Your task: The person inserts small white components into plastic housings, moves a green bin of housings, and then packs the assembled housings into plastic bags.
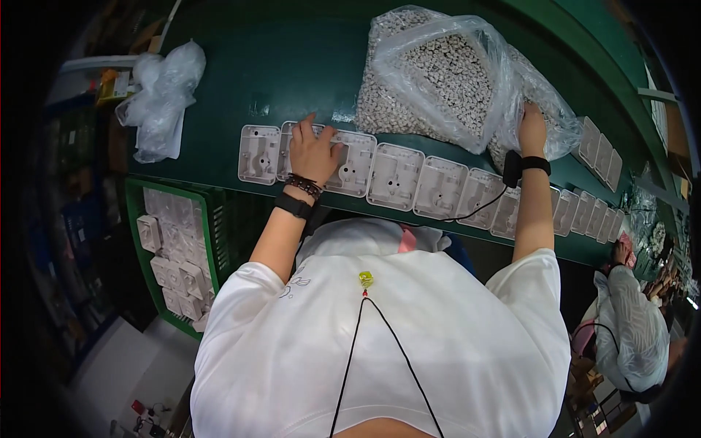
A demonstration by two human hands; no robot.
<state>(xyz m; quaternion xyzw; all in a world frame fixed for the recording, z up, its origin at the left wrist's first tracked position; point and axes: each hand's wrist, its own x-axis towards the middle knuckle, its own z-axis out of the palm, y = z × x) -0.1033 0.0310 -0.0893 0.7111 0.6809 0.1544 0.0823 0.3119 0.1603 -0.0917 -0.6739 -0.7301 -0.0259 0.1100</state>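
Observation:
White plastic housings (395,176), shallow and rectangular with open tops, form a long row along the front edge of the green table (285,66). My left hand (314,155) lies over the housings near the row's left end, its fingers apart, touching their upper edges. Whether a tiny part sits under the fingertips is hidden. A big clear plastic bag (449,77) of small whitish parts stands behind the row. My right hand (532,130) reaches into the bag's right side, where plastic and parts hide its fingers.
Left of the table, a green crate (133,219) contains stacked white housings. Crumpled clear bags (164,95) lie at the far left of the table. Another stack of housings (600,152) is at the right. Beyond it sits a co-worker (628,321) in white.

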